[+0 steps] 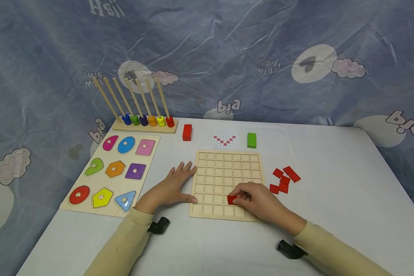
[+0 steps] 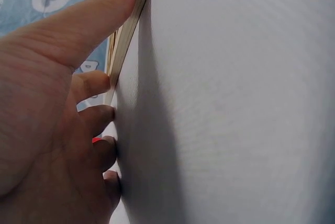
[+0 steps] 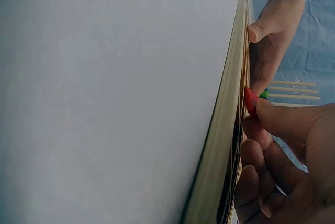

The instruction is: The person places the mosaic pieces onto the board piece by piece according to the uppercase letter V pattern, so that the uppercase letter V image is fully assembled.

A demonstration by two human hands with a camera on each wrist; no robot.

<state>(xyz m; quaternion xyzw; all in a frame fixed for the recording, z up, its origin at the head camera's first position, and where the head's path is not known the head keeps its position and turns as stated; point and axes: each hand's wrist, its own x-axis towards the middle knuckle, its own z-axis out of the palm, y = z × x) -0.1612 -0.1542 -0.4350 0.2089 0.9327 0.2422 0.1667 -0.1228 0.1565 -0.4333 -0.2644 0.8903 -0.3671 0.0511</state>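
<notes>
A wooden grid board [image 1: 210, 180] of square cells lies flat before me. My right hand [image 1: 257, 199] pinches a small red square tile [image 1: 231, 199] between thumb and fingertips over a cell in the lower part of the board. In the right wrist view the red tile [image 3: 251, 102] is tilted, its lower edge right at the board's surface. With fingers spread, my left hand [image 1: 176, 186] rests at the board's left edge, the thumb on its lower left corner. Several loose red tiles [image 1: 284, 188] lie right of the board.
Behind the board lie a pattern card [image 1: 225, 140] with a red V, a red block [image 1: 187, 132] and a green block [image 1: 251, 140]. At left are a knobbed shape puzzle [image 1: 103, 180] and a wooden peg stand [image 1: 145, 128] with coloured beads. A patterned cloth [image 1: 207, 57] hangs behind the table.
</notes>
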